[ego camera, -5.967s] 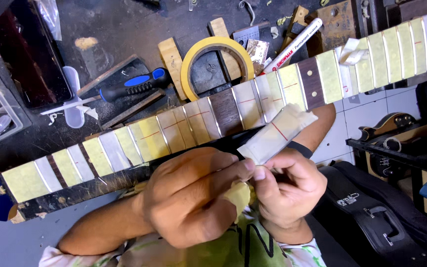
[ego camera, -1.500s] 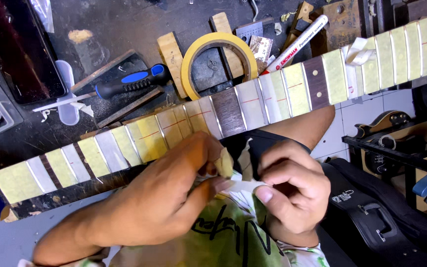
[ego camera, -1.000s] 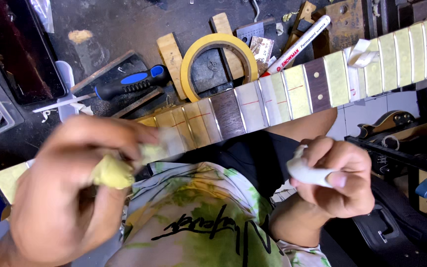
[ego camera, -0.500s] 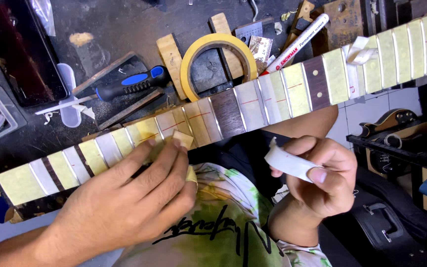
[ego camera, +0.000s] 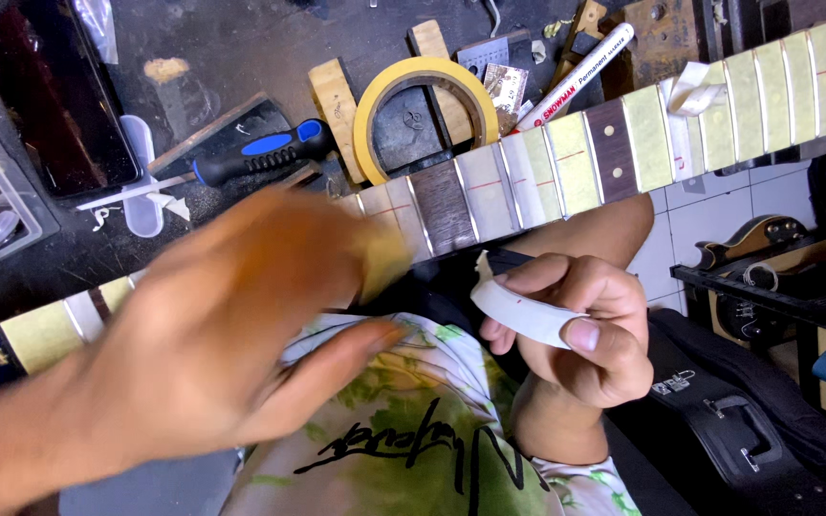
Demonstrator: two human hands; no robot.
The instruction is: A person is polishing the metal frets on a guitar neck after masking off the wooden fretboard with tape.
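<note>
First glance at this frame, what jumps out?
The blurred left hand fills the lower left, over the guitar neck that runs corner to corner, its fretboard masked with pale yellow tape strips. Lower centre, the right hand pinches a curled white tape strip. Behind the neck, on the dark bench, lie a yellow masking tape roll and a blue-handled screwdriver.

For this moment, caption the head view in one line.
Left hand blurred over taped guitar neck; right hand grips white strip.
</note>
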